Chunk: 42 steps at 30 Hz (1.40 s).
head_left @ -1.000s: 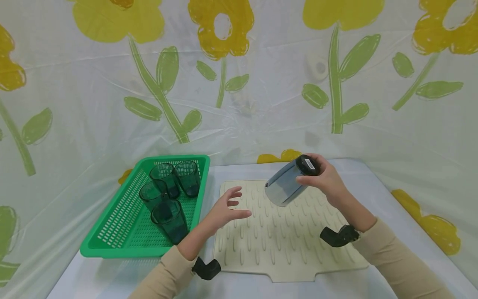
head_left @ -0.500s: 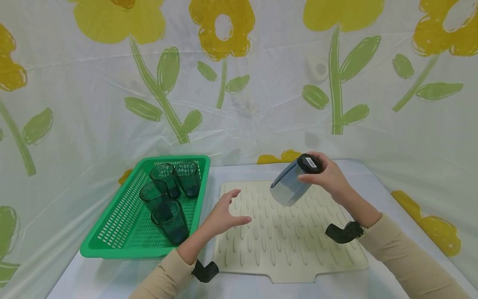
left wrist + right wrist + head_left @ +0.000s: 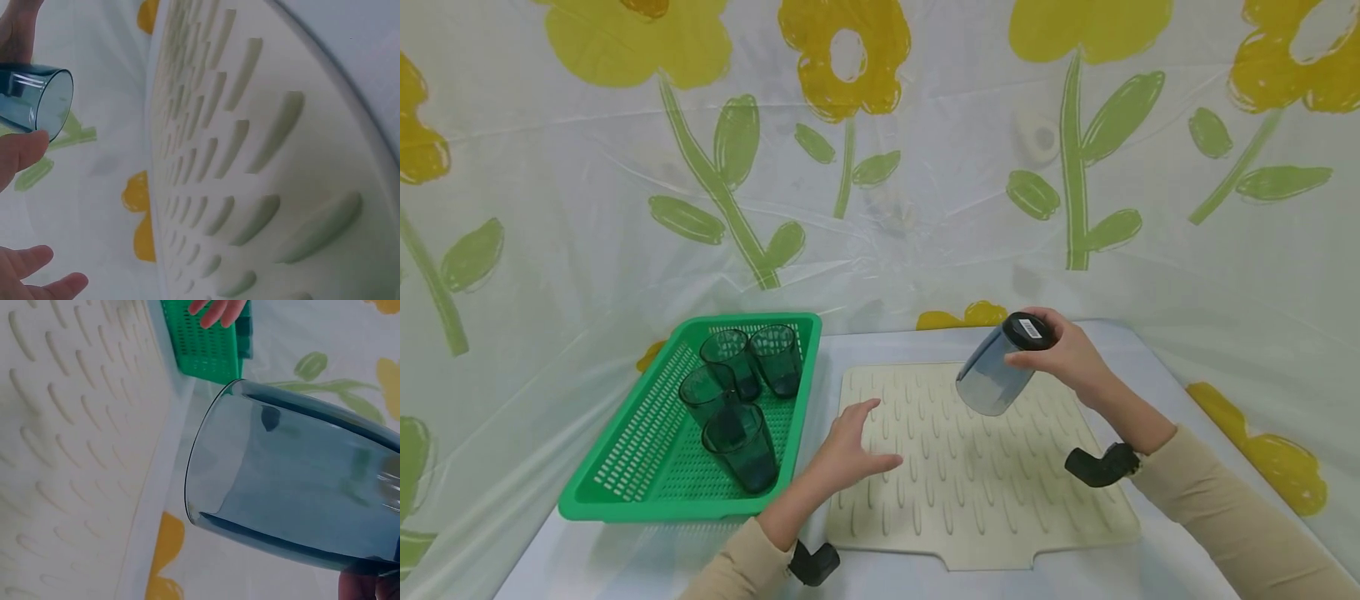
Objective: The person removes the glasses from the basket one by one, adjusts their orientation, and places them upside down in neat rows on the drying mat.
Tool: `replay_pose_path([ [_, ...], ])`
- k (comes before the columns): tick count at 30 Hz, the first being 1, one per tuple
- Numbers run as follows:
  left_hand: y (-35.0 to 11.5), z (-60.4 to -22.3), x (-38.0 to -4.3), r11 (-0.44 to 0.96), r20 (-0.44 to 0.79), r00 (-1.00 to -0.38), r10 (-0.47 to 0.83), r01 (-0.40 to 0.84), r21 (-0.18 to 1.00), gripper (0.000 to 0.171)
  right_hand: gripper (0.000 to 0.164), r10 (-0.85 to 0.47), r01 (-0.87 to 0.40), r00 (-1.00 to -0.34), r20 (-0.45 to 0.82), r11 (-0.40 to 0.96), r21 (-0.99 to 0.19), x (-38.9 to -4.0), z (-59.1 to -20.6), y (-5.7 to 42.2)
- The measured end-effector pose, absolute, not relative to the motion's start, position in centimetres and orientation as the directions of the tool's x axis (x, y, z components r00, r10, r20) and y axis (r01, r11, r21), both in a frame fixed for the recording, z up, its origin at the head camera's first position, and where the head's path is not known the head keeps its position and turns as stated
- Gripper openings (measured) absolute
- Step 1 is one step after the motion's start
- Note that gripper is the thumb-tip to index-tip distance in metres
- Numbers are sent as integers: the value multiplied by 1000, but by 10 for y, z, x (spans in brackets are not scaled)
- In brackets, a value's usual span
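Observation:
My right hand grips a blue-tinted drinking glass round its dark base, which bears a white barcode label. The glass is held in the air, tilted with its mouth down and to the left, above the cream ridged drying mat. In the right wrist view the glass fills much of the picture, its rim towards the mat. My left hand hovers over the mat's left part, thumb and fingers spread apart and holding nothing. Its thumb overlaps the far glass in the left wrist view.
A green plastic basket stands left of the mat, close to my left forearm. Several dark-tinted glasses stand in it, the nearest glass by the basket's right wall. A flower-printed sheet hangs behind the white table.
My right hand has moved the glass a little to the right and turned it somewhat more mouth-down. My left hand has sunk slightly towards the near side, its fingers still spread.

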<state>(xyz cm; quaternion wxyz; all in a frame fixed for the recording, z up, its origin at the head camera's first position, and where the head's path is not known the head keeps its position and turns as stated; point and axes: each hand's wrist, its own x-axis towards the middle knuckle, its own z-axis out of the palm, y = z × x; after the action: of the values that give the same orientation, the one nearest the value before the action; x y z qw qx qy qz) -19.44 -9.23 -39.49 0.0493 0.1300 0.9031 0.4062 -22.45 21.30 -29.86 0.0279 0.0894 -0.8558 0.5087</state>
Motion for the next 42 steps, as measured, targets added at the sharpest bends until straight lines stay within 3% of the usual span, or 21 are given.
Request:
replay_pose_path([
  [17,-93,-415,-185,694,81,-970,231,223,685,79,74,-106,-126,-991,82,524,-842,-234,-305,224],
  [42,-84,-420,-182,687,32,-976,215,174,705,79,83,-84,-94,-995,55,590,-802,-251,-318,246],
])
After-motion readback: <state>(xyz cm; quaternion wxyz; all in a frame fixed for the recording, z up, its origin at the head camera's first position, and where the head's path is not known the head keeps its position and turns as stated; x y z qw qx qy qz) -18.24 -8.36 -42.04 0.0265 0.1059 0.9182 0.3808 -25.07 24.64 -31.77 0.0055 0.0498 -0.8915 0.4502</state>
